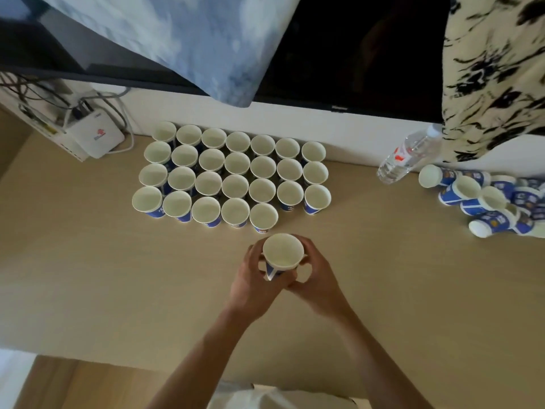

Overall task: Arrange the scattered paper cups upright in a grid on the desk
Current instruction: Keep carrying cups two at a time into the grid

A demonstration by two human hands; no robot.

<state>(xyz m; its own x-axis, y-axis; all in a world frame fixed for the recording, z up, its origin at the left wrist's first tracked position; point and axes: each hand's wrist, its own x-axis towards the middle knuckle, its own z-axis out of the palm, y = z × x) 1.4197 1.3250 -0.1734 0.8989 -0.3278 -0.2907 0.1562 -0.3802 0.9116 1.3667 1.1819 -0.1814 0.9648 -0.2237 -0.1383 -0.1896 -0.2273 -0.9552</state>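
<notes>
- Pale wooden worktop (103,276) is being viewed from above, and it is being bordered on the far side by a white wall (295,119) and a dark screen (354,39).
- One paper cup (282,251) is being held mouth-up over the near middle of the worktop, just on the near side of the grid and apart from it.
- It is being gripped from both sides: the left hand (250,278) is being wrapped round its left wall and the right hand (314,274) round its right wall, with the fingers of each being clenched on the cup below the rim.
- Its base is being hidden by the hands, so whether the worktop is being touched cannot be told.
- Far middle of the worktop is being filled by a grid of upright cups (235,172): three far rows of seven are being followed by a near row of five, with the rims being packed close together.
- The rightmost cup of the near row (264,215) is being faced directly by the held cup.
- A pile of cups (483,202) is being left on its sides at the far right, blue walls and white mouths being turned in different directions.
- A clear water bottle (410,154) is being seen between the grid and the pile, near the wall.
- The far left corner is being occupied by a white box (94,137) with cables (118,113) being run into it.
- A blue-and-white cloth (177,33) is being hung over the screen, and a cream-and-black patterned fabric (495,69) is being hung at the far right.
</notes>
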